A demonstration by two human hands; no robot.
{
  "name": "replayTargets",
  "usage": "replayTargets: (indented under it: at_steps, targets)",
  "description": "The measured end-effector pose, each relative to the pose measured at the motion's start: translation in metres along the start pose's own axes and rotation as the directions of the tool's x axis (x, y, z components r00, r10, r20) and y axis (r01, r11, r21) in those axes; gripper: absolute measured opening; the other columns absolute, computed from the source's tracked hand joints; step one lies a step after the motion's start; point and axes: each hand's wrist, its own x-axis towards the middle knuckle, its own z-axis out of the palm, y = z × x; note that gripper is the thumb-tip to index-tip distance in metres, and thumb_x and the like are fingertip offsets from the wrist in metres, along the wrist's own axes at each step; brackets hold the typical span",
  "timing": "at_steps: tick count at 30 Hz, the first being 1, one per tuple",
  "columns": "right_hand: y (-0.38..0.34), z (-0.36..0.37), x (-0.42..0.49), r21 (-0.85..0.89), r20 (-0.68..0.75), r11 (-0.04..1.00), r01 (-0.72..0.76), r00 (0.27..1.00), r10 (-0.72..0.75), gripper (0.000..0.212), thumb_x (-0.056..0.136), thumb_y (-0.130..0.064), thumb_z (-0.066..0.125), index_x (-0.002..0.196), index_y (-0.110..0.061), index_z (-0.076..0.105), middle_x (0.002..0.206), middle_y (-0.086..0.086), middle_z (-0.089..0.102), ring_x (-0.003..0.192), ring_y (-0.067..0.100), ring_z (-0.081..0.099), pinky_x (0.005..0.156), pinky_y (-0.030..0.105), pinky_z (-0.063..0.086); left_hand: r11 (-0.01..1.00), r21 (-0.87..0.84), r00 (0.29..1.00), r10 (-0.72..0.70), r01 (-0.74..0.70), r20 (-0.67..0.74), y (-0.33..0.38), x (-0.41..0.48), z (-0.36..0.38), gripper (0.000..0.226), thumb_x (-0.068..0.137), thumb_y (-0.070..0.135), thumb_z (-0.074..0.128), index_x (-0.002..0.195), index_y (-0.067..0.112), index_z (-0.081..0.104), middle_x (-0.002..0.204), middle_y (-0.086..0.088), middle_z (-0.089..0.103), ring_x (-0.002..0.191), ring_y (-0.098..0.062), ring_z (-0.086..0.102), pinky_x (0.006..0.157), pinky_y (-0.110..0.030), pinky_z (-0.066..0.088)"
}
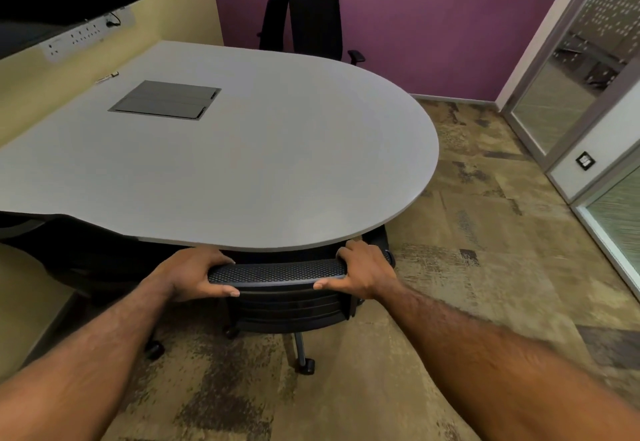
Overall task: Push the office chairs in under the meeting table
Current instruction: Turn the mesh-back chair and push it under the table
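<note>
1. Your left hand [194,276] and right hand [362,272] each have a closed grip on the near chair's backrest [277,272], at 6 o'clock, seat already under the tabletop [242,163].
2. Risk: your knuckles sit just beside the tabletop edge; pushing further may pinch them.
3. Count: three office chairs: this one, one at 12 o'clock [311,24], one at 9 [52,236]. One tabletop.

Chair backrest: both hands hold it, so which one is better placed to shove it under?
Neither clearly: left hand and right hand grip opposite ends of the backrest, already near the meeting table edge. Push with both.
</note>
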Motion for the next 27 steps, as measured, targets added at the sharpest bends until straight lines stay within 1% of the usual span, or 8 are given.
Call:
replayTargets:
  at_steps: [5, 9, 12, 16, 19, 21, 24, 27]
  targets:
    - [-0.002, -0.001, -0.004, 0.007, 0.032, 1.0, -0.015, 0.999, 0.015, 0.103, 0.063, -0.101, 0.033, 0.119, -0.02, 0.061, 0.117, 0.001, 0.058, 0.107, 0.02, 0.052, 0.101, 0.043, 0.041, 1.0, 0.006, 1.0, 0.0, 0.0, 0.024, 0.003, -0.004, -0.003, 0.098, 0.058, 0.101, 0.042, 0.131, 0.038, 0.057, 0.122, 0.02, 0.062, 0.108, -0.001, 0.056, 0.093, -0.026, 0.047]
    - [0.003, -0.011, -0.006, 0.045, 0.052, 0.999, -0.003, 0.999, 0.0, 0.097, 0.066, -0.098, 0.039, 0.119, -0.021, 0.061, 0.114, 0.001, 0.059, 0.102, 0.019, 0.053, 0.094, 0.042, 0.047, 1.0, 0.017, 0.999, -0.009, 0.008, 0.051, 0.006, -0.003, -0.01, 0.103, 0.057, 0.098, 0.046, 0.139, 0.035, 0.052, 0.134, 0.016, 0.059, 0.12, -0.005, 0.054, 0.099, -0.026, 0.044]
    - [0.01, -0.017, -0.009, 0.071, 0.058, 0.997, -0.011, 0.998, 0.007, 0.098, 0.066, -0.098, 0.038, 0.122, -0.02, 0.061, 0.117, 0.001, 0.06, 0.105, 0.019, 0.053, 0.092, 0.04, 0.049, 1.0, 0.01, 0.998, -0.003, 0.003, 0.062, 0.009, -0.002, -0.014, 0.101, 0.061, 0.095, 0.051, 0.141, 0.032, 0.051, 0.14, 0.013, 0.057, 0.125, -0.006, 0.053, 0.102, -0.024, 0.042]
    - [0.031, -0.028, -0.013, 0.119, 0.035, 0.992, -0.042, 0.999, 0.038, 0.103, 0.069, -0.097, 0.031, 0.129, -0.019, 0.059, 0.127, 0.001, 0.058, 0.114, 0.019, 0.05, 0.094, 0.039, 0.046, 0.999, -0.025, 0.999, 0.021, -0.02, 0.041, 0.031, 0.01, -0.021, 0.107, 0.058, 0.102, 0.035, 0.138, 0.033, 0.054, 0.138, 0.013, 0.058, 0.124, -0.006, 0.053, 0.1, -0.025, 0.041]
    - [0.058, -0.036, -0.017, 0.15, -0.013, 0.987, -0.064, 0.998, 0.067, 0.085, 0.082, -0.085, 0.036, 0.127, -0.017, 0.059, 0.125, 0.001, 0.058, 0.112, 0.019, 0.05, 0.091, 0.037, 0.045, 0.995, -0.087, 0.999, 0.044, -0.047, -0.032, 0.064, 0.031, -0.024, 0.11, 0.058, 0.103, 0.021, 0.133, 0.031, 0.059, 0.131, 0.013, 0.063, 0.117, -0.006, 0.056, 0.096, -0.027, 0.045]
    - [0.084, -0.038, -0.021, 0.157, -0.023, 0.982, -0.103, 0.994, 0.108, 0.079, 0.087, -0.08, 0.037, 0.126, -0.016, 0.059, 0.122, 0.002, 0.058, 0.113, 0.02, 0.051, 0.091, 0.038, 0.047, 0.992, -0.113, 0.998, 0.044, -0.05, -0.053, 0.09, 0.053, -0.023, 0.112, 0.059, 0.103, 0.015, 0.132, 0.032, 0.059, 0.132, 0.013, 0.062, 0.116, -0.005, 0.056, 0.097, -0.029, 0.045]
    - [0.125, -0.036, -0.029, 0.158, -0.021, 0.973, -0.166, 0.985, 0.171, 0.093, 0.078, -0.09, 0.023, 0.126, -0.018, 0.058, 0.123, 0.002, 0.058, 0.116, 0.021, 0.051, 0.094, 0.04, 0.047, 0.992, -0.108, 0.997, 0.066, -0.069, -0.035, 0.131, 0.09, -0.016, 0.111, 0.06, 0.102, 0.01, 0.134, 0.033, 0.057, 0.135, 0.015, 0.06, 0.12, -0.005, 0.054, 0.099, -0.029, 0.043]
    - [0.175, -0.034, -0.04, 0.188, -0.041, 0.962, -0.198, 0.977, 0.209, 0.102, 0.071, -0.09, 0.012, 0.127, -0.018, 0.058, 0.126, 0.002, 0.057, 0.12, 0.02, 0.049, 0.097, 0.039, 0.046, 0.991, -0.103, 0.996, 0.089, -0.091, -0.019, 0.18, 0.13, -0.011, 0.11, 0.062, 0.102, 0.009, 0.136, 0.035, 0.054, 0.137, 0.015, 0.058, 0.122, -0.005, 0.053, 0.099, -0.029, 0.043]
